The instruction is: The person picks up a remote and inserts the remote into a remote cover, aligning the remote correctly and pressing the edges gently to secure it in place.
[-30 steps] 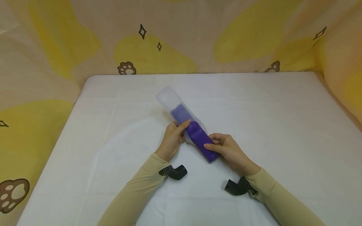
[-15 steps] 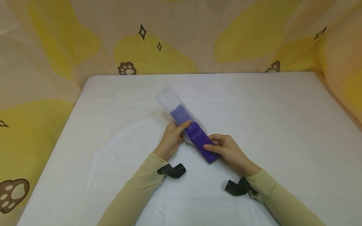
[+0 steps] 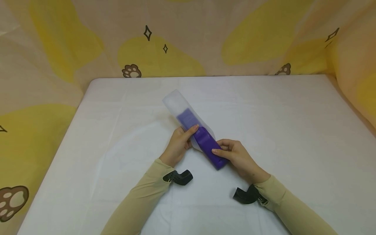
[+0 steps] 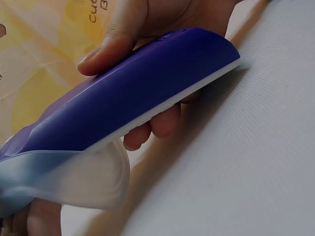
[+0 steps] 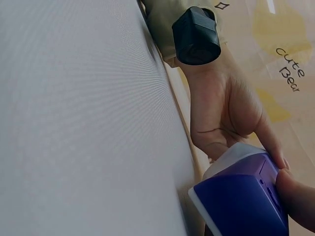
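A long purple device (image 3: 207,140) with a white underside lies at a slant between both hands, its far part inside a frosted, see-through sleeve (image 3: 175,99). My left hand (image 3: 177,145) grips the sleeve near its open end, thumb on top. With thumb above and fingers beneath, my right hand (image 3: 239,156) pinches the near end of the purple body (image 4: 147,93). In the left wrist view the sleeve's flared mouth (image 4: 106,172) stands around the body. The right wrist view shows the blunt end of the purple device (image 5: 246,196). What kind of device this is cannot be made out.
A white cloth-covered table (image 3: 123,137) lies under the hands. Behind and beside it hangs a yellow and beige curtain (image 3: 188,39) with paw prints. Black wrist cameras sit on both sleeved wrists, the left camera (image 3: 180,178) and the right camera (image 3: 245,195).
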{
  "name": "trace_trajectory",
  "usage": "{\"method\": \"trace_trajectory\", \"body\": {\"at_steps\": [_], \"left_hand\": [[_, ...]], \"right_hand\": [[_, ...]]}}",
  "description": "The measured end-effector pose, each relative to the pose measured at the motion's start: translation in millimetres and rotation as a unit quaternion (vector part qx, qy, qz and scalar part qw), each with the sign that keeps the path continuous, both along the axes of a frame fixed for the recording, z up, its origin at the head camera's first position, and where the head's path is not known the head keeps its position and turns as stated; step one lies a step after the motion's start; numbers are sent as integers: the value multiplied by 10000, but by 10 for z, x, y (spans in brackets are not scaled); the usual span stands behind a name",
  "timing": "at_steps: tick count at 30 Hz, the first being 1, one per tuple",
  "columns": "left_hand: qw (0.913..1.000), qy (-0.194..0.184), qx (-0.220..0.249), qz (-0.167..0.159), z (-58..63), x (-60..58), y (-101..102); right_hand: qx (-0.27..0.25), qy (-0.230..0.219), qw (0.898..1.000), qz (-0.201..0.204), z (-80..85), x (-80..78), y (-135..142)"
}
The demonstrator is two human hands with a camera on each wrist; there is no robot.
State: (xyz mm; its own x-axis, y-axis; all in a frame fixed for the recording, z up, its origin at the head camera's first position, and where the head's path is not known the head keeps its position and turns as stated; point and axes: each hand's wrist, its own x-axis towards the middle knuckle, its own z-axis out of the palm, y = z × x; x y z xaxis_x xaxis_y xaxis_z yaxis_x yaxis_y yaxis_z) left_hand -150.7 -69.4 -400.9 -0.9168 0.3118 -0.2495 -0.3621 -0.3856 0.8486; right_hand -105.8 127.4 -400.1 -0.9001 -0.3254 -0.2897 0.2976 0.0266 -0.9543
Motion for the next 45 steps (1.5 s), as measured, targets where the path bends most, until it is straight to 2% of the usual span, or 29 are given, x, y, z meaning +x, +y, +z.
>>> {"method": "trace_trajectory", "body": {"at_steps": [14,23,31,45], "left_hand": [[9999,39,-31,-113,14,12,5],[9999,-13,-70,-101,15,8,22],[9998,106,-24,-154,7,3,17],[9999,72,-74,-46,4,5,19]], "right_hand": [[-130,-27,9997,-202,-5,0,2],[-212,-15,9996,-210,-9,4,9],[-217,4,9995,-221,-3,1,13],[-260,-32,9994,-235,-10,-12,10]]}}
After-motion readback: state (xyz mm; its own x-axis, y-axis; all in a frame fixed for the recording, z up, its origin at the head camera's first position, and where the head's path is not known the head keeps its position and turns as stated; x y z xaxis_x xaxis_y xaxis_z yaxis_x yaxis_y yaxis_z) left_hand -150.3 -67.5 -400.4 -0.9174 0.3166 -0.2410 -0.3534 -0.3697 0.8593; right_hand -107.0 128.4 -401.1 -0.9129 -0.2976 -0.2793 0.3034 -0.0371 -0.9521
